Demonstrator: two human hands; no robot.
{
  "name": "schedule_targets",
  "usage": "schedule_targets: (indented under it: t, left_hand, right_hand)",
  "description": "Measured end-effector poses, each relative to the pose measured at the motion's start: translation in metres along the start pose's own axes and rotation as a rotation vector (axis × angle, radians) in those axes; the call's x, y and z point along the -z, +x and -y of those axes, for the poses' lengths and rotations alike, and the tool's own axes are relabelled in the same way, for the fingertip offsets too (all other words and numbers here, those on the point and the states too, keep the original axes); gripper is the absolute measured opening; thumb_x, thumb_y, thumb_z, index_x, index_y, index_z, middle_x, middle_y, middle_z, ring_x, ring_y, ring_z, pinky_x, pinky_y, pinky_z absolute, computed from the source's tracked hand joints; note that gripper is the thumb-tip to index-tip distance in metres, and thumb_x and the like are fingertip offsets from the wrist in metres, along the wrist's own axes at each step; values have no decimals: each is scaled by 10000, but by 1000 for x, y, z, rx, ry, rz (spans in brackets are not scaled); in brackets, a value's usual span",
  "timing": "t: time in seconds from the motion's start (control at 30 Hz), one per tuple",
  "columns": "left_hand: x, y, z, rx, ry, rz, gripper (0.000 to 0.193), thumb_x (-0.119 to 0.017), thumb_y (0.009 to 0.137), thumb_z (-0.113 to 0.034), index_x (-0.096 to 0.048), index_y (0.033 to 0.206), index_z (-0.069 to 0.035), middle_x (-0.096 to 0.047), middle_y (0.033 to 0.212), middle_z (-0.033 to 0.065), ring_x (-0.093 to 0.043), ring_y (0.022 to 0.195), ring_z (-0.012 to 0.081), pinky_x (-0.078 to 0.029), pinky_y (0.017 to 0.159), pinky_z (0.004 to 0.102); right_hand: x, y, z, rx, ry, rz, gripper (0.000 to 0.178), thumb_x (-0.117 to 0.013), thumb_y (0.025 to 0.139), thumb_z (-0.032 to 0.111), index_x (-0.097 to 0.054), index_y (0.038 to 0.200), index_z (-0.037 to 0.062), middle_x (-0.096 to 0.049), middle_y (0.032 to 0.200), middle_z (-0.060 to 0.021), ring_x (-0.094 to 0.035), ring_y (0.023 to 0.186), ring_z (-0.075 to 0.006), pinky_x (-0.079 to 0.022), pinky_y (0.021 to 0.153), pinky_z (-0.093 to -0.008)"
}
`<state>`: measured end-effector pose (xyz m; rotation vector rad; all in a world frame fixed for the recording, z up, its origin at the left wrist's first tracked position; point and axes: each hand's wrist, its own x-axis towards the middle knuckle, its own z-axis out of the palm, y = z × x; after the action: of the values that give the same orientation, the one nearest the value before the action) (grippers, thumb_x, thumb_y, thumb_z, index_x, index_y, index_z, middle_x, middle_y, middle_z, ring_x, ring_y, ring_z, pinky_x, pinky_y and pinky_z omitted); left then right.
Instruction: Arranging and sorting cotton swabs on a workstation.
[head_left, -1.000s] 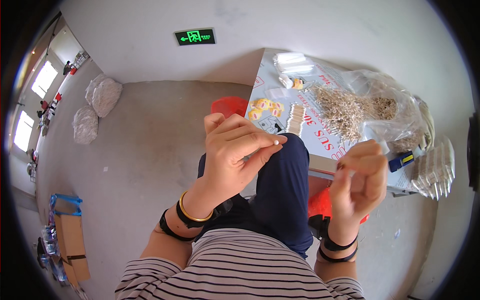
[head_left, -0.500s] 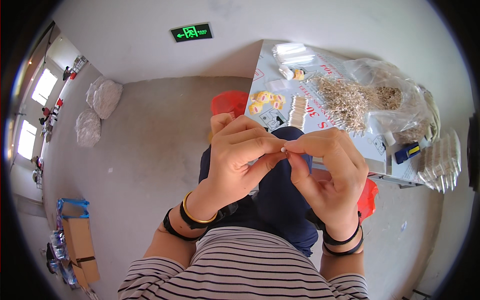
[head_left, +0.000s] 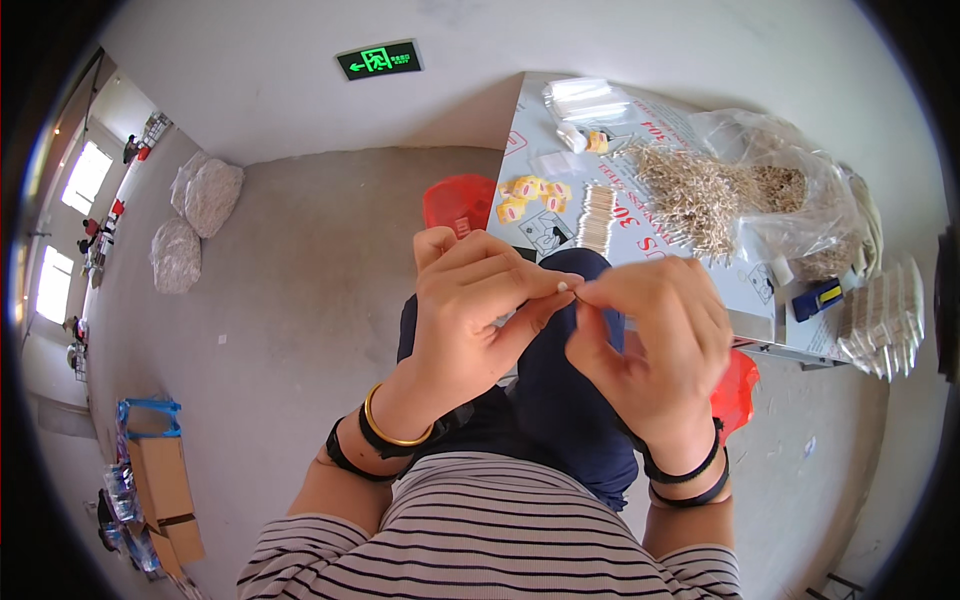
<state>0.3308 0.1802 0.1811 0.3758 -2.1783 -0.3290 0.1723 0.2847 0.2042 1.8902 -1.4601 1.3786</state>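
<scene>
My left hand (head_left: 480, 310) is closed in a pinch, thumb against forefinger, in front of my knees. Between its fingertips a small white cotton tip (head_left: 563, 287) shows, apparently the end of a cotton swab; the rest is hidden. My right hand (head_left: 655, 345) is beside it, fingers curled and slightly smeared, its forefinger at the white tip. The thumb sits lower, and its grip is unclear. Beyond my hands, a row of cotton swabs (head_left: 598, 215) lies on the metal-topped table (head_left: 640, 120), near a large loose heap of swabs (head_left: 695, 205).
Yellow-and-white small packets (head_left: 535, 192) and white stick bundles (head_left: 585, 100) lie on the table. A clear plastic bag (head_left: 790, 145), a blue-and-yellow tool (head_left: 818, 300) and bagged swabs (head_left: 880, 325) are at the right. Red bags (head_left: 460, 200) are beside the table. Cardboard boxes (head_left: 160, 480) stand at left.
My right hand has shifted slightly, its thumb lower and away from the white tip. My left hand keeps its pinch, nearly in place.
</scene>
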Motion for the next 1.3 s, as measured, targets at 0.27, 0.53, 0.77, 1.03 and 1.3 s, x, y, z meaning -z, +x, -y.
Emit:
schedule_targets:
  t: [0.27, 0.53, 0.77, 1.03, 1.3]
  left_hand:
    - [-3, -7, 12, 228, -508, 0, 96, -760, 968, -93, -714, 886, -77, -829, 958, 58, -668, 840, 110, -353, 986, 322]
    - [-8, 1, 2, 92, -291, 52, 27, -802, 894, -91, -799, 906, -115, -817, 922, -34, -653, 809, 119, -366, 907, 330]
    - [-11, 2, -3, -33, 36, -32, 229, -850, 707, -95, -822, 930, -140, -782, 881, -65, -638, 792, 144, -340, 857, 332]
    - [-11, 1, -4, -98, 146, -99, 351, -840, 639, -76, -846, 980, -157, -752, 834, -72, -624, 785, 136, -317, 859, 334]
    - [-8, 2, -6, -116, 216, -94, 357, -813, 641, -54, -848, 979, -165, -756, 826, -87, -606, 760, 113, -301, 846, 325]
  right_hand:
    - [31, -43, -24, -428, 146, 55, 153, -761, 806, -57, -691, 916, 22, -704, 788, -63, -667, 693, -198, -518, 662, -313]
    - [25, -34, -22, -489, 120, 56, 182, -751, 810, -87, -716, 961, 9, -722, 869, -84, -684, 747, -214, -533, 684, -333]
    - [9, -10, -4, -219, 271, 36, 252, -816, 758, -43, -728, 974, 54, -733, 864, -62, -686, 734, -232, -531, 649, -341]
    - [8, -10, -1, -181, 218, 53, 281, -819, 746, -43, -714, 987, 58, -725, 858, -65, -673, 702, -243, -526, 629, -342]
    - [4, -10, -4, -119, 176, 27, 270, -810, 730, -50, -677, 941, 54, -691, 826, -58, -642, 674, -238, -483, 596, -350]
